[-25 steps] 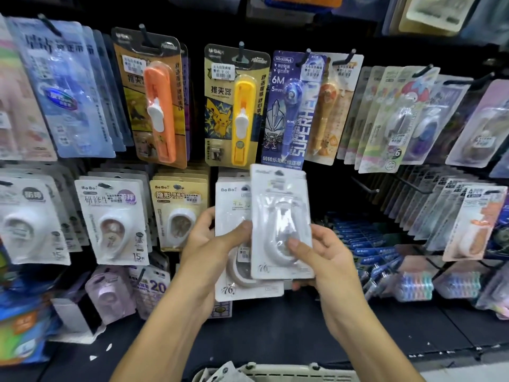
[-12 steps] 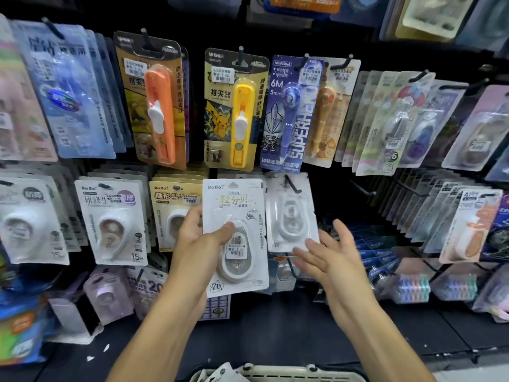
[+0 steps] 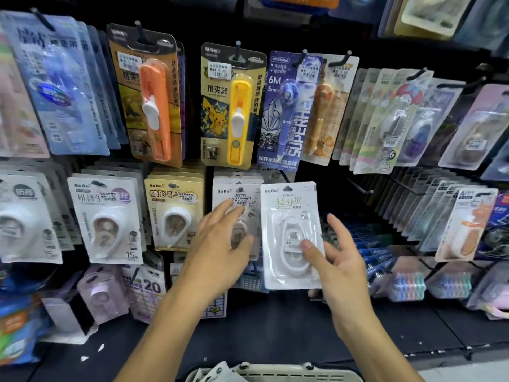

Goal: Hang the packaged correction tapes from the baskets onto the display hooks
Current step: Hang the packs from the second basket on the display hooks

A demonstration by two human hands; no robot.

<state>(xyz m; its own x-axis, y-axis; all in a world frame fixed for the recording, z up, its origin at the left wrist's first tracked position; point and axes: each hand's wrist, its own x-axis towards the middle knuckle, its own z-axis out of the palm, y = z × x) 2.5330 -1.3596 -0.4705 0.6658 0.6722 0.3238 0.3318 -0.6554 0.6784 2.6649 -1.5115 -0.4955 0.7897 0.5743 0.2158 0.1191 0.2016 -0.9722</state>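
Display hooks (image 3: pixel 358 190), correction tape (image 3: pixel 289 216) touching right fingers (image 3: pixel 309 248)

A black display wall (image 3: pixel 325 28) rises behind a dark shelf (image 3: pixel 275 334).

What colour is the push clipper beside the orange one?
Yellow: the yellow push clipper, clearest in the head view.

- Dark gap right of the white correction tape pack (image 3: pixel 290 232) is staying open; bare hooks (image 3: pixel 358 190) are sticking out there w/ nothing on them.
- Left side is blocking: packs (image 3: pixel 176 213) are hanging edge to edge, no room btw them.
- Upper row packs (image 3: pixel 231 106) are overhanging the lower hooks.
- Basket rim (image 3: pixel 275 372) is sitting below, near the forearms.
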